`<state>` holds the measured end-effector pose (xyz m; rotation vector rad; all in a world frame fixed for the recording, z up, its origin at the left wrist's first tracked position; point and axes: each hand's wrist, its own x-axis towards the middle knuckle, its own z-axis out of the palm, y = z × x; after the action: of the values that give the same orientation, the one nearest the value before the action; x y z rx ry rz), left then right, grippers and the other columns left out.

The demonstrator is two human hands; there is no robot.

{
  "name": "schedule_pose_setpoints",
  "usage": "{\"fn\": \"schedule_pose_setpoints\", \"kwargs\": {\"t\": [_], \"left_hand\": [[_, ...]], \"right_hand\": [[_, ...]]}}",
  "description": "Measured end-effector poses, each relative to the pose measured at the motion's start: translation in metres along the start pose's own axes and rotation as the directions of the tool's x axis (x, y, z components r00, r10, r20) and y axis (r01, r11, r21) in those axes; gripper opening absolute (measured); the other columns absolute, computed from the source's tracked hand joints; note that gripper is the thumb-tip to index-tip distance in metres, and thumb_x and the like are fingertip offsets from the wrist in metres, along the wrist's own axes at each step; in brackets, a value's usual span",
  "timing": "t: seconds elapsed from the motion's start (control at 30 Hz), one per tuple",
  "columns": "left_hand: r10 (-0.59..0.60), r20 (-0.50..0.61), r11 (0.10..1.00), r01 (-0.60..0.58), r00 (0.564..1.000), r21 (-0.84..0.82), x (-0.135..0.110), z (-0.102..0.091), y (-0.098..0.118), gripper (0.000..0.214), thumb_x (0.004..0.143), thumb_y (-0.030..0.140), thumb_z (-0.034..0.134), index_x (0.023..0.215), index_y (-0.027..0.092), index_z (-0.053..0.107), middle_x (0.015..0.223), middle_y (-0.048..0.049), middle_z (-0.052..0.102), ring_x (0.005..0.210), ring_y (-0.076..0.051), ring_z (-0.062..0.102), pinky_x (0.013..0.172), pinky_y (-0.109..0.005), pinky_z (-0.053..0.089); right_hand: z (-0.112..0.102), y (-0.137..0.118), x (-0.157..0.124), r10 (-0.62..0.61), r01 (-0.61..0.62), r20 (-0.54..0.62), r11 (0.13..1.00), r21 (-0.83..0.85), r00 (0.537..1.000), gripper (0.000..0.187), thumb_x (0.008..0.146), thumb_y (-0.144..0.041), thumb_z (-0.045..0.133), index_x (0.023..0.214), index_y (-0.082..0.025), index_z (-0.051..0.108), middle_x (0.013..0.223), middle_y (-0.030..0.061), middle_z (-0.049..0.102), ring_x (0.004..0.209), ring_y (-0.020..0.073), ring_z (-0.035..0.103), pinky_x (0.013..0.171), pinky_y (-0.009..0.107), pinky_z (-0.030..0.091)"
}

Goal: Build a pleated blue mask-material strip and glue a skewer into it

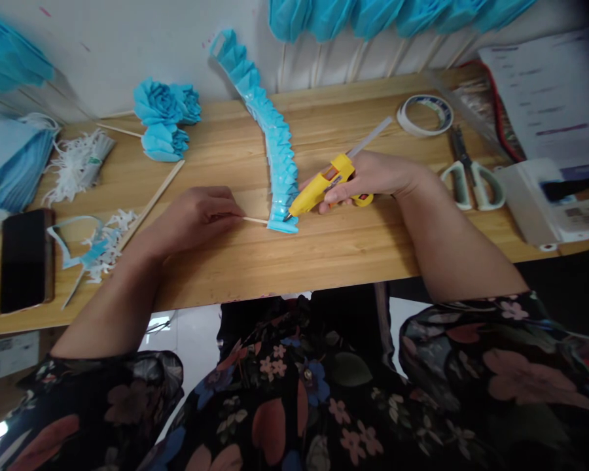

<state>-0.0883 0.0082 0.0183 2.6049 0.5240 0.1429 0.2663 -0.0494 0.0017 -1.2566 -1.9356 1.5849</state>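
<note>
My left hand pinches a thin wooden stick close to the table. The stick's far end meets the near end of a long pleated blue strip, where the material is folded around it. The strip runs away from me across the table and its far end leans on the wall. In my right hand is a yellow glue gun, fingers wrapped round its handle. Its nozzle points down at the strip near the stick, and a clear glue stick juts from its back.
Blue paper flowers lie at the back left. To the left are a phone, white scraps, bundled white loops and stacked blue masks. Tape, scissors and papers lie right. Blue flowers on sticks line the wall.
</note>
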Motion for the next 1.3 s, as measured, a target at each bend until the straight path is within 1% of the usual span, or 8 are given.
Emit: {"fn": "schedule_pose_setpoints", "kwargs": {"t": [0.2, 0.4, 0.53, 0.67, 0.8, 0.9, 1.07, 1.3], "left_hand": [[-0.046, -0.045, 0.999, 0.046, 0.998, 0.015, 0.0, 0.004, -0.001, 0.028, 0.104, 0.032, 0.051, 0.101, 0.019, 0.075, 0.096, -0.0083, 0.074, 0.086, -0.02, 0.068, 0.077, -0.028, 0.047], [-0.057, -0.07, 0.998, 0.055, 0.996, -0.023, 0.0, 0.006, -0.003, 0.024, 0.102, 0.031, 0.053, 0.091, 0.018, 0.07, 0.092, -0.0067, 0.073, 0.083, -0.019, 0.066, 0.076, -0.028, 0.047], [-0.059, -0.044, 0.998, 0.059, 0.997, 0.0, 0.002, 0.004, -0.001, 0.027, 0.103, 0.031, 0.051, 0.091, 0.018, 0.071, 0.094, -0.0072, 0.073, 0.085, -0.019, 0.067, 0.078, -0.028, 0.047], [-0.052, -0.028, 0.999, 0.052, 0.998, 0.013, 0.002, 0.003, 0.0, 0.03, 0.104, 0.032, 0.05, 0.09, 0.018, 0.072, 0.093, -0.0074, 0.073, 0.085, -0.019, 0.068, 0.078, -0.027, 0.048], [-0.042, -0.031, 0.999, 0.042, 0.999, 0.01, 0.001, 0.004, -0.002, 0.029, 0.104, 0.031, 0.05, 0.091, 0.018, 0.073, 0.094, -0.0083, 0.074, 0.085, -0.019, 0.068, 0.079, -0.028, 0.048], [-0.032, -0.044, 0.999, 0.033, 0.999, 0.006, 0.001, 0.005, -0.004, 0.029, 0.105, 0.031, 0.05, 0.09, 0.019, 0.072, 0.093, -0.0078, 0.074, 0.085, -0.018, 0.068, 0.078, -0.027, 0.048], [-0.024, -0.046, 1.0, 0.024, 0.999, 0.0, 0.001, 0.005, -0.005, 0.028, 0.105, 0.031, 0.051, 0.09, 0.019, 0.072, 0.093, -0.0075, 0.074, 0.085, -0.019, 0.068, 0.078, -0.027, 0.047], [-0.015, -0.058, 1.0, 0.015, 0.998, -0.01, 0.0, 0.006, -0.005, 0.027, 0.105, 0.03, 0.051, 0.092, 0.019, 0.072, 0.094, -0.0084, 0.074, 0.085, -0.019, 0.068, 0.077, -0.029, 0.048]], "right_hand": [[0.001, -0.005, -0.001, 0.049, -0.049, -0.007, 0.999, -0.004, 0.999, 0.047, 0.084, -0.054, 0.082, 0.117, -0.021, 0.081, 0.094, 0.0049, 0.081, 0.081, 0.0149, 0.07, 0.058, 0.022, 0.052], [0.001, -0.005, -0.001, 0.029, -0.029, 0.004, 1.0, -0.004, 1.0, 0.04, 0.086, -0.054, 0.08, 0.104, -0.019, 0.081, 0.094, 0.0049, 0.081, 0.075, 0.0125, 0.068, 0.053, 0.02, 0.048], [0.0, -0.006, -0.001, 0.033, -0.033, 0.019, 0.999, -0.002, 0.999, 0.04, 0.087, -0.054, 0.08, 0.108, -0.021, 0.081, 0.093, 0.004, 0.081, 0.078, 0.0133, 0.07, 0.054, 0.021, 0.047], [-0.002, -0.005, -0.002, 0.029, -0.028, 0.028, 0.999, -0.014, 0.999, 0.049, 0.086, -0.059, 0.079, 0.115, -0.02, 0.08, 0.096, 0.0054, 0.081, 0.08, 0.0142, 0.07, 0.056, 0.022, 0.046], [-0.007, -0.003, -0.007, 0.033, -0.033, 0.034, 0.999, -0.007, 0.999, 0.063, 0.085, -0.06, 0.08, 0.124, -0.01, 0.076, 0.101, 0.0123, 0.082, 0.083, 0.0152, 0.069, 0.056, 0.023, 0.043], [-0.011, -0.001, -0.013, 0.062, -0.062, -0.003, 0.998, 0.031, 0.998, 0.063, 0.083, -0.057, 0.082, 0.121, -0.006, 0.075, 0.101, 0.0149, 0.082, 0.083, 0.0143, 0.068, 0.055, 0.023, 0.041], [-0.01, 0.0, -0.017, 0.069, -0.056, -0.118, 0.992, 0.111, 0.991, 0.063, 0.08, -0.056, 0.084, 0.12, -0.008, 0.075, 0.101, 0.0123, 0.082, 0.08, 0.0125, 0.067, 0.054, 0.022, 0.04], [-0.009, 0.0, -0.014, 0.059, -0.046, -0.131, 0.994, 0.096, 0.99, 0.059, 0.08, -0.057, 0.084, 0.122, -0.016, 0.077, 0.097, 0.0088, 0.082, 0.076, 0.0135, 0.068, 0.049, 0.02, 0.041]]}}
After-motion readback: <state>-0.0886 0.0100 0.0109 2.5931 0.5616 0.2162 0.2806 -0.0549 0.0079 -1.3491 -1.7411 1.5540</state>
